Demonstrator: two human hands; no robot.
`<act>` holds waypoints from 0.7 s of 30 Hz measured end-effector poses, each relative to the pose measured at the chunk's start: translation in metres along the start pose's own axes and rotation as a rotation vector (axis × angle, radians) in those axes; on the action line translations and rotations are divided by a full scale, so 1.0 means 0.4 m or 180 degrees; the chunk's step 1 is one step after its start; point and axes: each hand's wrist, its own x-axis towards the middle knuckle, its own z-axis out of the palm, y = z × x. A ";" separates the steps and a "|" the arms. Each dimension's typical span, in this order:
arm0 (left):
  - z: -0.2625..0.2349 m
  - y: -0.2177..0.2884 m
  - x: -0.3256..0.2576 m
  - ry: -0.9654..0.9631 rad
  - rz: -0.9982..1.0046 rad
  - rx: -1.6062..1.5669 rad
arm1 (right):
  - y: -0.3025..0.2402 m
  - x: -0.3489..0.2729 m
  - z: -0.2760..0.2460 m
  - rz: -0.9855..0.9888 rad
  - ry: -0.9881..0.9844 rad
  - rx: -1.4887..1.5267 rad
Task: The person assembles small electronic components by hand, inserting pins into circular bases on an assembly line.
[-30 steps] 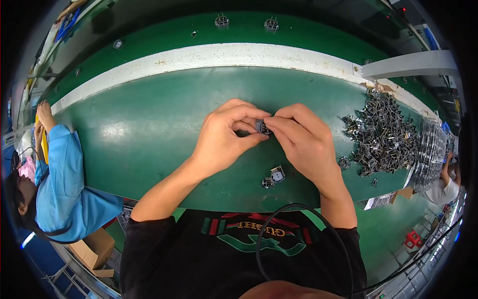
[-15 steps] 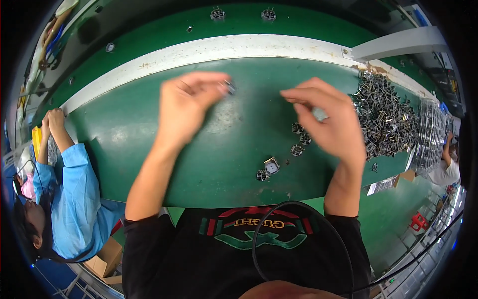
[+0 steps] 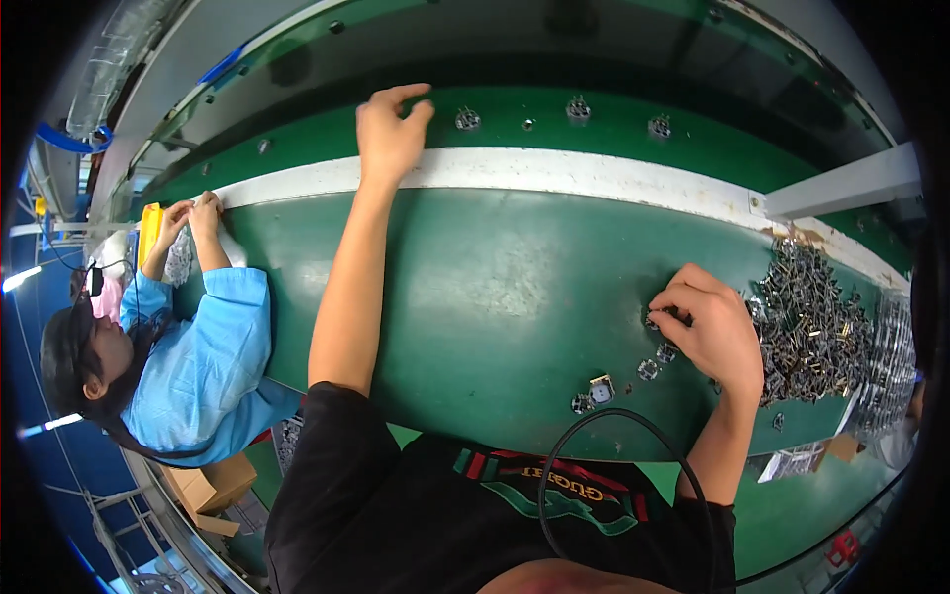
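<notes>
While left hand reaches, right hand pinches part

A factory assembly line: a long green bench, a heap of small metal parts, a co-worker seated alongside.

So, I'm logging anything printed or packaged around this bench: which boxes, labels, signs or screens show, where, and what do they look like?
Cardboard box: lower left, under the co-worker's blue sleeve; brown, open-flapped.
Paper slip: lower right, off the green table's near edge; small, white, dark print.
Signs, screens: none visible.
</notes>
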 end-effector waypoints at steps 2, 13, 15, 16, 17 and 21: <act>-0.055 -0.092 0.033 0.0482 0.1019 0.1027 | -0.012 0.008 0.011 0.0041 0.0284 0.0043; -0.068 0.063 -0.174 -0.0800 -0.0354 -0.1216 | -0.064 0.044 0.101 -0.0423 0.1034 0.0919; -0.062 0.143 -0.271 -0.1193 -0.0541 -0.2176 | -0.074 0.048 0.124 -0.0512 0.1098 0.1265; -0.065 0.177 -0.305 -0.1465 -0.0491 -0.2230 | -0.080 0.055 0.130 -0.0457 0.1068 0.1236; -0.053 0.200 -0.338 -0.1602 -0.0462 -0.2302 | -0.086 0.063 0.136 -0.0678 0.1250 0.1130; -0.034 0.228 -0.410 -0.2131 -0.0338 -0.2096 | -0.101 0.077 0.158 -0.0892 0.1450 0.0902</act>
